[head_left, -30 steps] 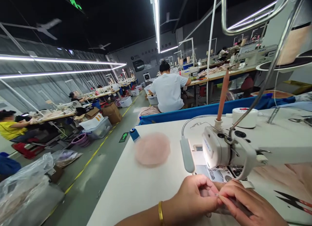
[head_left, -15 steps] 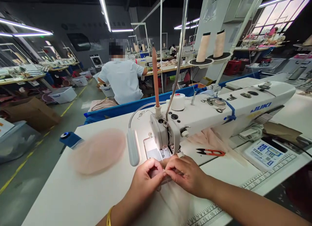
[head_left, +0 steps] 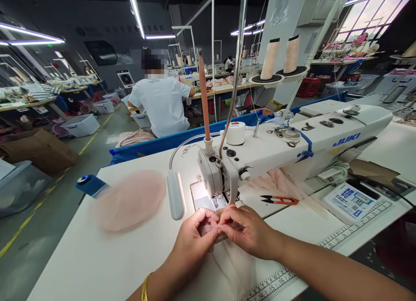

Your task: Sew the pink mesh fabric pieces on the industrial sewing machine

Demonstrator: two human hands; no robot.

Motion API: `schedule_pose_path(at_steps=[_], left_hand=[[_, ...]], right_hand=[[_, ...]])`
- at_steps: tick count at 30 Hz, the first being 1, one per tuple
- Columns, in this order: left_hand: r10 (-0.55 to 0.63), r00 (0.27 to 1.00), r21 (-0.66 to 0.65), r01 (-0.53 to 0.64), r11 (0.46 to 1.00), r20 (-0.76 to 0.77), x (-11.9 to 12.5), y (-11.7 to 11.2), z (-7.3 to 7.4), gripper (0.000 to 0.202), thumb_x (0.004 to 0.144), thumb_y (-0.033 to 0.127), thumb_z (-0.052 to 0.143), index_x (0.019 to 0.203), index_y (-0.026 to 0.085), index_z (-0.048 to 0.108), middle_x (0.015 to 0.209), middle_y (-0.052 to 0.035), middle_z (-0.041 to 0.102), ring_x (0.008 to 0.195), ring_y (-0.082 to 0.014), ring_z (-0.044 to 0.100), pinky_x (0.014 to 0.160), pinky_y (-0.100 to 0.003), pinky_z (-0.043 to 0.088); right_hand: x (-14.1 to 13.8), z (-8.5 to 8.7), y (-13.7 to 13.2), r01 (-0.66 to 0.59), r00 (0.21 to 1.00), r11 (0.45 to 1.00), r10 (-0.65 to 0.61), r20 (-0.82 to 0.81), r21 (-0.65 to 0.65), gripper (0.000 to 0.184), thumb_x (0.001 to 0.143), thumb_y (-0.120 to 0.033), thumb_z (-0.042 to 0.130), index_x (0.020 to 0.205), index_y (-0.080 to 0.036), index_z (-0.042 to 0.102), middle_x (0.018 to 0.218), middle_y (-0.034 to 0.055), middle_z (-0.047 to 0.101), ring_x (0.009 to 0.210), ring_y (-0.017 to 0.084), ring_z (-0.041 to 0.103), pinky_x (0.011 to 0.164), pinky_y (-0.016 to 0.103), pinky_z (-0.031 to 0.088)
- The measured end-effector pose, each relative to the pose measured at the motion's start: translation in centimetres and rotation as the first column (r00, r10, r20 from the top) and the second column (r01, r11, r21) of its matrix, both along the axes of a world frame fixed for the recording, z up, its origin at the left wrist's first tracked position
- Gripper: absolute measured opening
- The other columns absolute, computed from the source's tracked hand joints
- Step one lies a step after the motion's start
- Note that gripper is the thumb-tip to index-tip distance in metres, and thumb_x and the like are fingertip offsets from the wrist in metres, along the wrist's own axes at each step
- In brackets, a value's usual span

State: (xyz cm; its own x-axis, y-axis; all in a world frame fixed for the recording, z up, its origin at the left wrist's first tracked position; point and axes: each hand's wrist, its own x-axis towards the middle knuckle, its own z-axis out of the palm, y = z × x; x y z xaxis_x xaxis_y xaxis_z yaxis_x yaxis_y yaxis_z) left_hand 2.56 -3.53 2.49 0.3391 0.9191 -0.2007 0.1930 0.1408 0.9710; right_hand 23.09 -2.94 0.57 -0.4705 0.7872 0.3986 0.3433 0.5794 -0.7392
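Observation:
My left hand [head_left: 196, 237] and my right hand [head_left: 248, 229] meet fingertip to fingertip just in front of the sewing machine [head_left: 273, 151]. Both pinch the edge of a thin, sheer pale fabric [head_left: 232, 266], which hangs down over the table's front part. The pinched edge itself is mostly covered by my fingers. Behind my knuckles are the lit needle plate [head_left: 203, 200] and the presser foot [head_left: 217, 200]. A small lamp [head_left: 176, 195] on a bendy neck shines on this spot from the left.
Orange-handled thread snips [head_left: 280, 200] lie right of my right hand. On the left are a sheer pink fabric piece [head_left: 130, 201] and a blue thread cone [head_left: 90, 185]. A ruler strip [head_left: 276, 286] runs along the front edge. Ahead, a person in a light shirt [head_left: 159, 106] sits facing away.
The whole view has shifted slightly. My hands keep the same pinch on the sheer fabric, with only tiny finger movement.

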Motion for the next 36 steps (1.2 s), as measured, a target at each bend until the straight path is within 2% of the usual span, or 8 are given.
schedule_pose_path(at_steps=[11,14,21,25,28,32,34,36], left_hand=[[-0.02,1.0,0.01,0.02,1.0,-0.017,-0.3,0.1,-1.0,0.038,0.088,0.053,0.074,0.082,0.02,0.057,0.068,0.0043,0.055,0.062,-0.0133,0.05,0.059,-0.025,0.04],[-0.037,0.998,0.03,0.039,0.999,-0.056,-0.3,0.1,-0.7,0.037,0.089,0.053,0.072,0.082,0.021,0.056,0.067,0.0042,0.054,0.063,-0.0141,0.05,0.06,-0.026,0.04],[-0.165,0.965,0.139,0.195,0.971,-0.202,0.1,-0.8,2.1,0.033,0.091,0.048,0.062,0.074,0.021,0.055,0.084,-0.0017,0.063,0.082,-0.0191,0.054,0.072,-0.029,0.043],[-0.077,0.872,0.269,0.232,0.935,-0.484,0.6,0.0,1.0,0.038,0.092,0.039,0.054,0.063,0.022,0.038,0.069,0.0001,0.053,0.075,-0.0196,0.049,0.07,-0.031,0.039],[0.113,0.75,0.465,0.277,0.841,-0.652,0.8,0.9,-0.8,0.028,0.09,0.027,0.055,0.065,0.021,0.045,0.073,-0.0017,0.058,0.075,-0.0213,0.052,0.073,-0.035,0.039],[0.323,0.724,0.716,0.327,0.617,-0.609,0.4,1.3,-2.4,0.012,0.092,0.018,0.059,0.08,0.021,0.059,0.085,-0.0044,0.065,0.078,-0.0223,0.054,0.069,-0.033,0.038],[0.336,0.738,0.778,0.395,0.489,-0.586,0.2,1.2,-2.8,0.019,0.097,0.012,0.053,0.083,0.021,0.063,0.088,-0.0042,0.068,0.077,-0.0214,0.054,0.071,-0.034,0.038],[0.301,0.751,0.793,0.46,0.4,-0.588,0.0,1.1,-3.1,0.026,0.101,0.008,0.048,0.085,0.021,0.065,0.087,-0.0028,0.07,0.077,-0.0204,0.055,0.074,-0.036,0.039]], right_hand=[[0.0,0.0,0.0,0.028,0.998,0.999,-0.029,0.054,0.02,0.019,0.106,-0.032,0.05,0.091,-0.024,0.058,0.082,-0.0006,0.066,0.079,0.019,0.058,0.076,0.032,0.04],[0.1,0.2,-0.1,0.04,0.997,0.999,-0.04,0.063,0.014,0.019,0.105,-0.032,0.05,0.09,-0.024,0.059,0.08,-0.0011,0.064,0.075,0.018,0.055,0.076,0.032,0.04],[0.1,2.3,-2.2,0.04,0.999,0.999,-0.04,0.029,0.019,0.015,0.102,-0.022,0.053,0.087,-0.023,0.052,0.083,-0.0017,0.062,0.079,0.017,0.057,0.075,0.029,0.04],[-0.3,1.7,-1.1,0.114,0.973,0.993,-0.103,0.205,-0.042,0.018,0.098,-0.015,0.055,0.082,-0.022,0.051,0.076,-0.0021,0.061,0.076,0.018,0.055,0.074,0.03,0.039],[-0.8,0.5,0.7,0.187,0.924,0.981,-0.161,0.347,-0.043,0.017,0.096,-0.011,0.058,0.083,-0.021,0.057,0.073,-0.0024,0.062,0.073,0.018,0.055,0.075,0.031,0.039],[-1.1,-0.2,2.3,0.221,0.907,0.975,-0.203,0.37,-0.008,0.016,0.093,-0.009,0.06,0.082,-0.021,0.06,0.076,-0.0017,0.061,0.074,0.018,0.055,0.072,0.029,0.04],[-1.1,-0.2,2.7,0.219,0.912,0.976,-0.206,0.355,0.005,0.017,0.092,-0.009,0.059,0.079,-0.021,0.06,0.076,-0.0015,0.061,0.074,0.018,0.055,0.071,0.029,0.04],[-1.0,-0.2,2.8,0.22,0.915,0.975,-0.211,0.344,0.012,0.019,0.093,-0.01,0.058,0.078,-0.021,0.059,0.076,-0.0011,0.061,0.075,0.018,0.056,0.071,0.029,0.041]])
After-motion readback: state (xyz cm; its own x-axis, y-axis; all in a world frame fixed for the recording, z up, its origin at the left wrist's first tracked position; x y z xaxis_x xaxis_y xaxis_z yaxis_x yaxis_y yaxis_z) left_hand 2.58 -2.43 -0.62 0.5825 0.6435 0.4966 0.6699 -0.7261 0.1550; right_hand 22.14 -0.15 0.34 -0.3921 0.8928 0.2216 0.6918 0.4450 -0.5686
